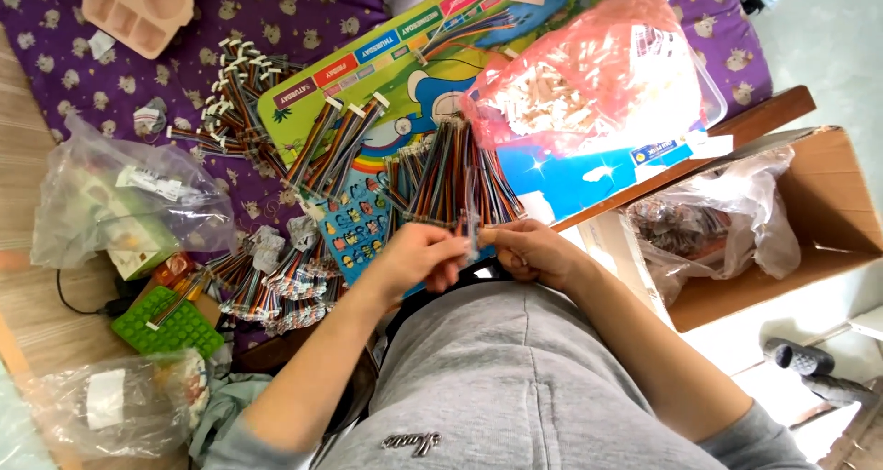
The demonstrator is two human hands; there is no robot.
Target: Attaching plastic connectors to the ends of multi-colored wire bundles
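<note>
Hands meet at the centre of the view, above a grey-clad lap. Left hand [418,254] and right hand [526,249] both pinch the near end of a flat ribbon of multicoloured wires [457,180], fingertips closed on a few strands at its edge; the rest of the ribbon fans away from the hands across a colourful board [405,74].

Finished work, as a judgement: bundles [271,286] of short wire strips lie heaped left of the left hand, near a green tray [170,327], and look already separated and wrapped. More loose strips [235,102] with white end connectors lie farther off on the purple cloth [55,56], and two longer strips [336,143] rest on the board. The ribbon in hand appears largely whole, so much of the separating seems left.

Surroundings: a pink bag [589,74] of pale small parts sits beyond the ribbon, touching its far end. A cardboard box [819,222] holding a clear bag stands to the right. Clear bags [120,199] lie at the left, and a beige moulded tray [138,5] rests at the top left.
</note>
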